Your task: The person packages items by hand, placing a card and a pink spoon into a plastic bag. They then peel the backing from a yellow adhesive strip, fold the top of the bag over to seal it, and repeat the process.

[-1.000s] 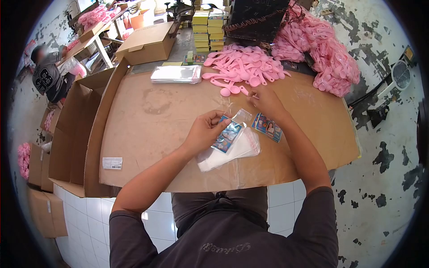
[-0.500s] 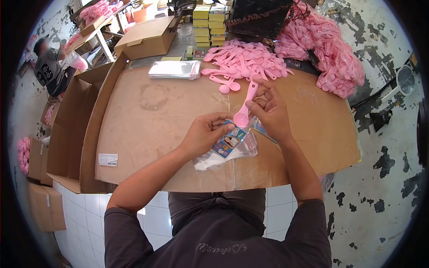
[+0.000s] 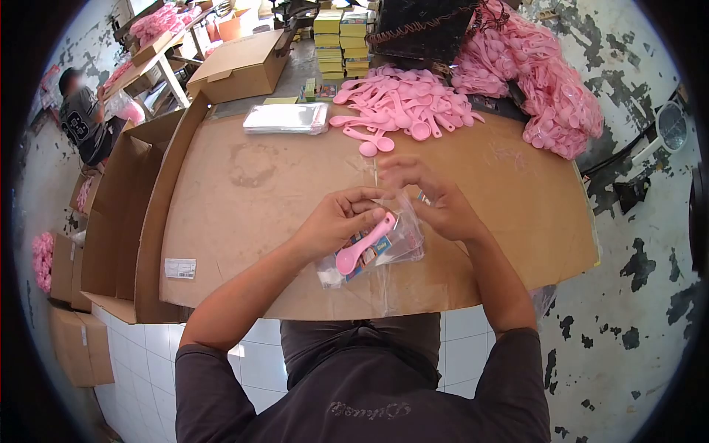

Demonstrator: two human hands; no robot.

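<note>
A pink measuring spoon [image 3: 367, 245] lies over a small printed card [image 3: 379, 246], its bowl pointing down-left toward my body. My left hand [image 3: 341, 221] pinches the handle end, together with the card and what looks like a clear plastic bag. To its right is my right hand [image 3: 437, 198], fingers curved and apart from the thumb, slightly blurred, beside the bag's upper edge. Clear plastic bags [image 3: 406, 240] lie on the cardboard under both hands. Part of another printed card shows behind my right thumb.
Loose pink spoons [image 3: 413, 103] are heaped ahead, with bagged pink spoons [image 3: 557, 103] at right. A stack of clear bags [image 3: 286, 118] and piled cards [image 3: 341, 44] stand at the back. An open carton [image 3: 133, 214] flanks the left. Another person [image 3: 85, 118] sits far left.
The spoon has come down from my right hand onto the card, its bowl now nearer my body, and my left hand holds its handle end. My right hand has let go.
</note>
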